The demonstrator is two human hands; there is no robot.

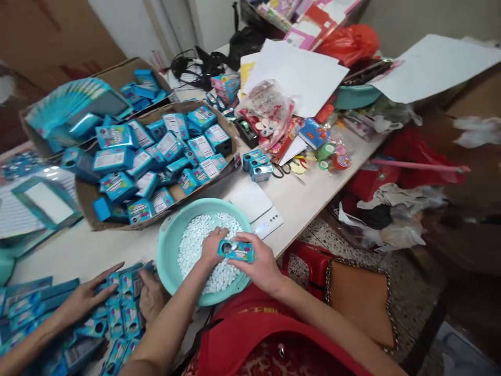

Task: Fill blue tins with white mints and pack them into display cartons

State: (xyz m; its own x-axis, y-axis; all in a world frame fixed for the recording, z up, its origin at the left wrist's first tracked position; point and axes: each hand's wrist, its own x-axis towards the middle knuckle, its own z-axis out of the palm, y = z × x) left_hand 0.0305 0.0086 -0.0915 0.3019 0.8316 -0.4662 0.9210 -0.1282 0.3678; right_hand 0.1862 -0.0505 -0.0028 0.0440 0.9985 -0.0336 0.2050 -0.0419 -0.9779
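Note:
Over a turquoise basin (pixel 166 261) filled with small white pieces (pixel 195 235), my right hand (pixel 260 261) grips a small blue box (pixel 245 251) by its far end. A round dark hole shows in the face of the box, at its left end. My left hand (pixel 213 245) is beside that end, low over the white pieces, its fingers bent and pressed together; what they hold, if anything, is too small to name. Behind the basin lies a flat white device (pixel 270 222) with small lights.
A cardboard carton (pixel 88 209) of blue boxes stands behind the basin at left. At lower left, another person's hands (pixel 105 287) touch rows of blue boxes. Scissors (pixel 279 169), tape rolls (pixel 324 151) and a few blue boxes (pixel 261 172) lie farther back. A red stool (pixel 319 261) is at right.

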